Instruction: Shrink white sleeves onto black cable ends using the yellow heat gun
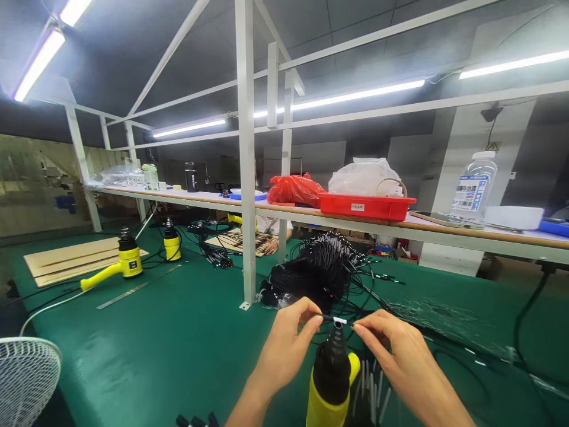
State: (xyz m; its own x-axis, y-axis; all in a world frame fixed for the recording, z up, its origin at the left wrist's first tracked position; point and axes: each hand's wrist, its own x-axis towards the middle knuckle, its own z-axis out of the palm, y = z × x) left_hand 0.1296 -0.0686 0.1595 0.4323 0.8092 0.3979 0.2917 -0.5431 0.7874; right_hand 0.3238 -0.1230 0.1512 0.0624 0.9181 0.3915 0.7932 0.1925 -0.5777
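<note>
My left hand (291, 338) pinches the left part of a thin black cable (328, 318). On that cable a short white sleeve (340, 320) sits just above the nozzle of a yellow and black heat gun (331, 379), which stands upright. My right hand (393, 347) pinches the cable's other side, right of the sleeve. Behind my hands lies a large heap of black cables (311, 270). Several grey cable pieces (371, 388) lie right of the heat gun.
Two more heat guns, one lying yellow-handled (130, 262) and one upright (171, 242), are at the left. A white post (248, 178) rises ahead. The shelf holds a red tray (367, 206) and a bottle (473, 188). A fan (29, 379) is lower left; another person's hand (271, 247) shows behind.
</note>
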